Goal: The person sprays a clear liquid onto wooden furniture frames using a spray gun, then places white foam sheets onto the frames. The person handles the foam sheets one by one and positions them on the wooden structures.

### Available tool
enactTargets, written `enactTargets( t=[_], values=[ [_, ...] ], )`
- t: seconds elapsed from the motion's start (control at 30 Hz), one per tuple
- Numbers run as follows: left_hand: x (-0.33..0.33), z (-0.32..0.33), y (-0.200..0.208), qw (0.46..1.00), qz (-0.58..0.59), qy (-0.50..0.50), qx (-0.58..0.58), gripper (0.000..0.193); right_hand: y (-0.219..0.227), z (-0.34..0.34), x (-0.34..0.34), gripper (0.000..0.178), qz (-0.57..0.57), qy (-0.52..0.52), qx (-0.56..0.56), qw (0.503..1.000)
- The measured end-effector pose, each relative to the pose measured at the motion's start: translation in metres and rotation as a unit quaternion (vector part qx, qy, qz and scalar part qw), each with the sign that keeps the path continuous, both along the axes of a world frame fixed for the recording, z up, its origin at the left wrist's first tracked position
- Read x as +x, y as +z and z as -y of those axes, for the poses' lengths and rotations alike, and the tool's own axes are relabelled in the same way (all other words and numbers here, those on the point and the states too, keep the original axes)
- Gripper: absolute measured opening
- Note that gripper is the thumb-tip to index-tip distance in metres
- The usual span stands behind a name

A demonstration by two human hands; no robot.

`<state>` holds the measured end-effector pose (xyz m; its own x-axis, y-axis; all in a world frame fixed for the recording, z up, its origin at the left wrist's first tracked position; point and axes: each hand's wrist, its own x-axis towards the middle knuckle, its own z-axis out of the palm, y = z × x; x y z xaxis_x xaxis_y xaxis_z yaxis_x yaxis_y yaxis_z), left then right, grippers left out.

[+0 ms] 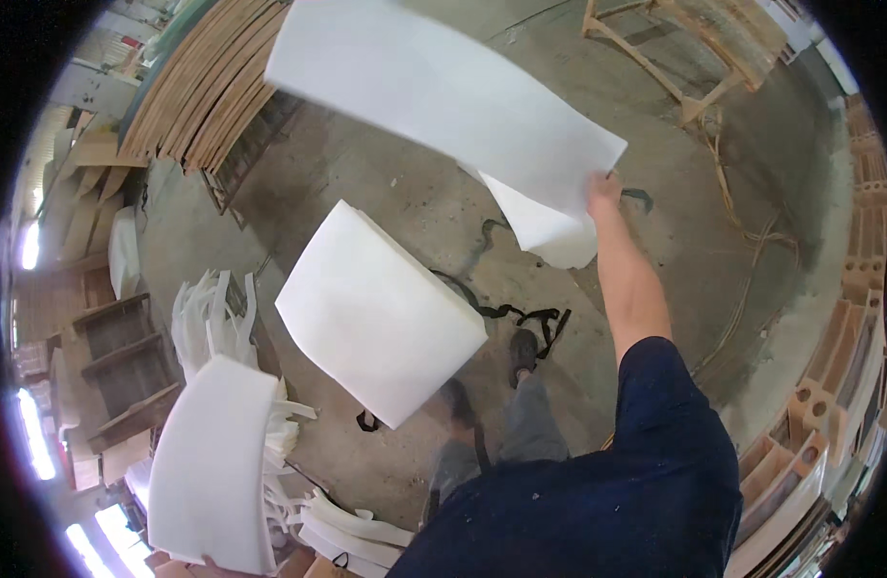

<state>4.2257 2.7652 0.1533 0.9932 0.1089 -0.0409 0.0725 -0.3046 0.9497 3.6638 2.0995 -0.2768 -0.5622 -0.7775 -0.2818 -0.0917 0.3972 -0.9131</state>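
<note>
The right hand point(605, 190) pinches the near corner of a long, rectangular white foam sheet point(434, 91), which stretches away toward the upper left above a grey concrete floor point(732, 241). Just below this sheet and partly covered by it is a smaller white foam piece point(540, 222) with an angled outline. The left hand point(209, 563) shows only in part at the lower edge of the view, against the bottom edge of a curved-sided white foam slab point(212, 467); how its fingers are set I cannot tell. Between the two hands, a thick, four-cornered white foam block point(381, 313) rests on the floor, with a flat black fabric strap point(506, 311) lying just beside it, near the person's dark shoe point(523, 354). Thin white foam strips point(212, 313) hang in a bundle near the slab, and curved brown wooden boards point(208, 82) are stacked at the upper left.
</note>
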Motion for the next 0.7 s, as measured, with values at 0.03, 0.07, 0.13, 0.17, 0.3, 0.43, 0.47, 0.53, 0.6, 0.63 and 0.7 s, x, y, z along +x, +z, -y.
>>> enactTargets(
  t=[0.03, 0.07, 0.13, 0.17, 0.3, 0.43, 0.47, 0.53, 0.6, 0.63, 0.7],
  values=[
    [-0.01, -0.004, 0.002, 1.0, 0.005, 0.021, 0.02, 0.05, -0.004, -0.011, 0.015, 0.032, -0.004, 0.01, 0.019, 1.0],
    [-0.017, -0.004, 0.002, 0.999, 0.006, 0.034, 0.035, 0.05, -0.007, -0.016, 0.024, 0.031, -0.012, 0.013, 0.036, 0.999],
    [-0.016, 0.009, 0.0, 0.998, 0.006, 0.038, 0.053, 0.049, -0.048, -0.009, 0.022, 0.028, -0.028, -0.04, 0.023, 0.999],
    [-0.015, 0.012, 0.0, 0.997, 0.006, 0.041, 0.063, 0.049, -0.069, -0.007, 0.02, 0.026, -0.037, -0.068, 0.017, 0.997],
    [-0.025, 0.018, 0.002, 0.993, 0.006, 0.059, 0.103, 0.048, -0.116, -0.014, 0.03, 0.031, -0.084, -0.066, 0.077, 0.991],
    [-0.024, 0.037, -0.006, 0.991, 0.001, 0.056, 0.119, 0.047, -0.155, -0.009, 0.015, 0.036, -0.085, -0.065, 0.1, 0.989],
    [-0.026, 0.04, -0.007, 0.991, 0.0, 0.057, 0.123, 0.047, -0.159, -0.009, 0.016, 0.038, -0.093, -0.056, 0.135, 0.985],
    [-0.033, 0.043, -0.008, 0.99, -0.003, 0.061, 0.127, 0.047, -0.163, -0.013, 0.021, 0.041, -0.043, -0.05, 0.155, 0.986],
    [-0.036, 0.041, -0.007, 0.991, -0.007, 0.059, 0.123, 0.046, -0.171, -0.022, 0.02, 0.048, 0.02, -0.024, 0.139, 0.99],
    [-0.032, 0.04, -0.01, 0.991, -0.01, 0.056, 0.119, 0.046, -0.187, -0.028, 0.01, 0.054, 0.056, -0.003, 0.112, 0.992],
    [-0.062, -0.004, -0.004, 0.991, -0.016, 0.084, 0.107, 0.046, -0.165, -0.049, 0.043, 0.066, 0.079, 0.015, 0.171, 0.982]
  ],
)
